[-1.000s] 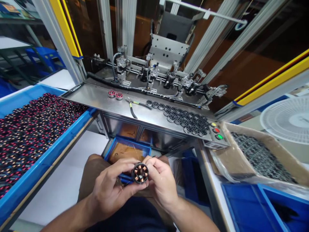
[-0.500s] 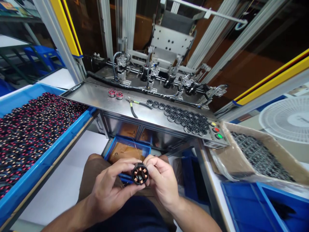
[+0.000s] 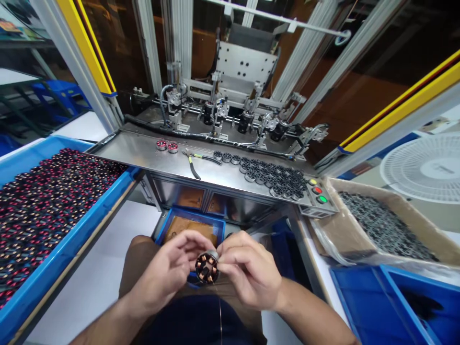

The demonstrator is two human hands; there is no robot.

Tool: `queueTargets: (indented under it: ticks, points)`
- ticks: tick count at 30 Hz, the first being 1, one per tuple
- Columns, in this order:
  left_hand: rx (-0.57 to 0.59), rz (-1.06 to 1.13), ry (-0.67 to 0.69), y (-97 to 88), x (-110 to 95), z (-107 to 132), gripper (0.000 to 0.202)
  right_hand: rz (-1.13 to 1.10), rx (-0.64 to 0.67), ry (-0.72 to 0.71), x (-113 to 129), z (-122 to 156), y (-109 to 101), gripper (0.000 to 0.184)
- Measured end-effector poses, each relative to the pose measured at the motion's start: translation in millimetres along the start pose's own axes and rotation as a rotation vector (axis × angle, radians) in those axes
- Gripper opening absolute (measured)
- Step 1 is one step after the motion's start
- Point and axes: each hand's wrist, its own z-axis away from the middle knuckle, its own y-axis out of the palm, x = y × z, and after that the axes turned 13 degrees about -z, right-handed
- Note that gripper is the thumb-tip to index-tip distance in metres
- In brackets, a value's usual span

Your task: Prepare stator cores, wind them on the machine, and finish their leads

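Note:
Both hands hold one small round stator (image 3: 207, 268) with copper windings, low in the middle of the view, above my lap. My left hand (image 3: 168, 268) grips its left side with curled fingers. My right hand (image 3: 249, 273) pinches its upper right edge. A thin copper wire (image 3: 220, 316) hangs down from the stator. Behind the hands sits a small blue bin (image 3: 219, 225) with copper wire scraps.
A big blue tray (image 3: 89, 215) of wound stators lies at left. The steel shelf (image 3: 143, 151) carries two red stators (image 3: 167, 145), pliers (image 3: 194, 163), several black cores (image 3: 273, 175) and three buttons (image 3: 316, 190). A cardboard box (image 3: 395, 211) of black cores stands at right, with blue bins (image 3: 362, 306) below it.
The view has tilted slightly, shifting the machine upward. My right hand has moved over the stator's top right edge, the stator has turned a little, and a thin wire now hangs below it.

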Motion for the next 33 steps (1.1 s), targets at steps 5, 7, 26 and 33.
queueTargets:
  ticks: [5,7,26,33]
  points:
    - [0.039,-0.043,-0.146,0.8,6.5,-3.4,0.029,0.02,0.08,-0.051,-1.4,-5.4,-10.1,0.005]
    - [-0.021,-0.087,-0.116,0.7,6.3,-1.8,0.026,-0.022,0.09,-0.064,-2.8,-8.6,-15.6,0.02]
    - [-0.176,0.154,0.139,2.5,-6.2,-6.5,0.047,0.185,0.181,0.015,12.9,-26.1,-18.7,0.008]
    - [0.403,0.221,-0.364,2.1,2.7,-16.8,0.057,0.179,0.326,-0.065,17.4,-36.7,-23.3,0.01]
